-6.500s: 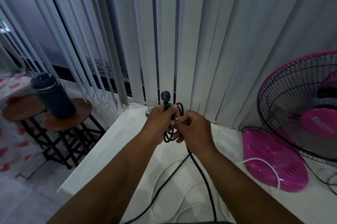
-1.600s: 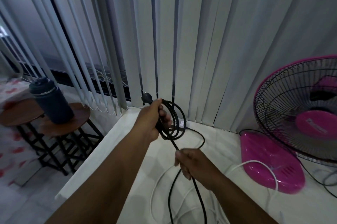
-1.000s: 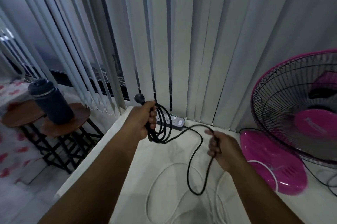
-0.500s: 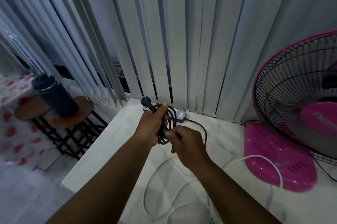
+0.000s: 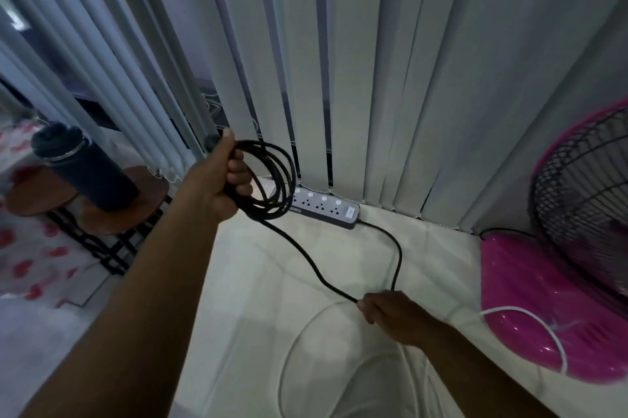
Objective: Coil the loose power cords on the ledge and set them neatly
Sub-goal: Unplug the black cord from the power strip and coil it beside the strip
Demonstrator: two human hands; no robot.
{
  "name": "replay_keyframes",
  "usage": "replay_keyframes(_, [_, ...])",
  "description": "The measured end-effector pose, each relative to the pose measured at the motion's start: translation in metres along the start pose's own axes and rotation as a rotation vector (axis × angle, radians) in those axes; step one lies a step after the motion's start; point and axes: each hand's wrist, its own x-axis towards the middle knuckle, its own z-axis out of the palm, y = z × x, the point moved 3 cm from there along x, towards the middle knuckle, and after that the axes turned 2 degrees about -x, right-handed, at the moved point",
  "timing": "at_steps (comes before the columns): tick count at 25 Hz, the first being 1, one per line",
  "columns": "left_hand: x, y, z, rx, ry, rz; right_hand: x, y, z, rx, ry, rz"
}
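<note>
Several loops: my left hand [image 5: 217,186] grips the coiled black cord [image 5: 272,176].
Right hand [image 5: 390,310]: pinching slack.
Next: I add another loop toward the power strip [image 5: 326,208].

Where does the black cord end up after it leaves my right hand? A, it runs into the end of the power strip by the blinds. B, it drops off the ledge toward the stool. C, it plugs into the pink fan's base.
A: from the right hand the black cord arcs up and back into the near end of the power strip at the foot of the blinds.
</note>
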Motion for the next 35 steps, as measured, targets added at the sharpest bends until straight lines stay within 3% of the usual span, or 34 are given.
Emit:
replay_keyframes(3, [0.022,0.006,-0.016,0.141,-0.053,-0.055,0.037,0.013,-0.024,0.071,0.039,0.171])
replay_keyframes(7, [0.048,-0.033,-0.017,0.340,-0.103,-0.166,0.095,-0.004,-0.073,-0.119,0.275,0.324])
replay_keyframes(10, [0.067,-0.070,-0.008,0.378,-0.086,-0.210,0.127,-0.025,-0.095,-0.019,0.416,0.394])
replay_keyframes(13, [0.086,-0.103,0.007,0.334,-0.026,-0.241,0.138,-0.049,-0.106,0.232,0.562,0.328])
replay_keyframes(16, [0.101,-0.128,0.022,0.270,0.059,-0.297,0.134,-0.071,-0.101,0.451,0.553,0.161])
replay_keyframes(20, [0.113,-0.148,0.040,0.153,0.157,-0.280,0.124,-0.086,-0.080,0.263,0.491,-0.021])
replay_keyframes(25, [0.116,-0.156,0.051,0.066,0.189,-0.235,0.110,-0.076,-0.070,0.185,0.604,-0.069])
replay_keyframes(30, [0.110,-0.164,0.054,0.004,0.210,-0.268,0.094,-0.069,-0.056,-0.139,0.725,-0.113])
replay_keyframes(35, [0.104,-0.167,0.059,-0.122,0.156,-0.332,0.078,-0.065,-0.033,-0.092,0.781,-0.091])
